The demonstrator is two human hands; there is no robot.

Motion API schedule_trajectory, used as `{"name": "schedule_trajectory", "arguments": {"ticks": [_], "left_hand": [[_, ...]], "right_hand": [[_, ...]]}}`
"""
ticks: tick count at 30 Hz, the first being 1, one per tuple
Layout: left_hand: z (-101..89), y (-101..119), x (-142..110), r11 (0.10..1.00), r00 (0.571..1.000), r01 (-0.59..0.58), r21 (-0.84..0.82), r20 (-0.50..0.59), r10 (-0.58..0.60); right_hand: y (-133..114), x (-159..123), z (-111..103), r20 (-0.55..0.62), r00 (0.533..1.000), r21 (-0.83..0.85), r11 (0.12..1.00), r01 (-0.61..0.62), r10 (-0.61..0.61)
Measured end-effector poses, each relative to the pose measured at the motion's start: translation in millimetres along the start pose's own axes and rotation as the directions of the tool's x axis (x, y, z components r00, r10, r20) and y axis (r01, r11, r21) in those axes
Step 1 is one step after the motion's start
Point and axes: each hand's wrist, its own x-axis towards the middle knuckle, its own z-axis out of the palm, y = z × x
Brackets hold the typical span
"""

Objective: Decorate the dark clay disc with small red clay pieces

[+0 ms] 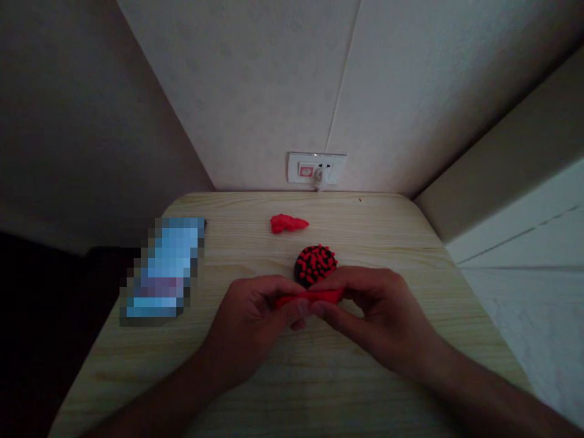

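Note:
Between the thumbs and fingers of both hands is a flattened strip of red modelling clay (pixel 329 296). My left hand (pixel 258 316) pinches its left part, and my right hand (pixel 378 307) pinches the right part; the fingertips nearly meet at the middle. Just beyond them on the table sits a black round clay piece (pixel 314 265) dotted with small red bits, its near edge hidden by my fingers. Farther back lies a loose red clay lump (pixel 287 224), thick at the left and tapering to a point at the right.
The light wood-grain table (pixel 237 243) has rounded far corners and meets the wall. A phone-like device (pixel 166 264), blurred into blocks, lies at the left edge. A wall socket (pixel 316 168) with a plug is behind the table. Pale furniture (pixel 511 182) stands on the right.

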Motion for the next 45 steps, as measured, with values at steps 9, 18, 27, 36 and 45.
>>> {"name": "schedule_trajectory", "arguments": {"ticks": [9, 18, 27, 36, 45], "left_hand": [[0.5, -2.3, -3.0, 0.999, 0.998, -0.031, -0.039, 0.046, 0.033], [-1.6, -6.5, -3.3, 0.971, 0.984, -0.178, 0.158, 0.033, 0.174], [2.5, -4.9, -4.6, 0.996, 0.994, -0.092, -0.003, 0.051, 0.092], [0.7, -2.0, -3.3, 0.998, 0.998, -0.057, 0.024, -0.019, 0.058], [0.0, -5.3, 1.4, 0.999, 0.999, -0.035, 0.009, -0.008, 0.035]], "right_hand": [[-1.6, 1.7, 1.0, 0.015, 0.996, 0.184, 0.979, -0.088, 0.087], [-0.8, 1.1, 2.4, -0.011, 0.992, 0.083, 0.989, -0.122, 0.124], [-4.1, 1.0, 3.3, -0.047, 0.997, 0.047, 0.997, -0.061, 0.063], [0.3, 0.9, 3.8, 0.006, 0.994, 0.125, 0.986, -0.112, 0.112], [-0.2, 2.1, 1.3, -0.039, 0.993, 0.103, 0.989, -0.106, 0.111]]}}
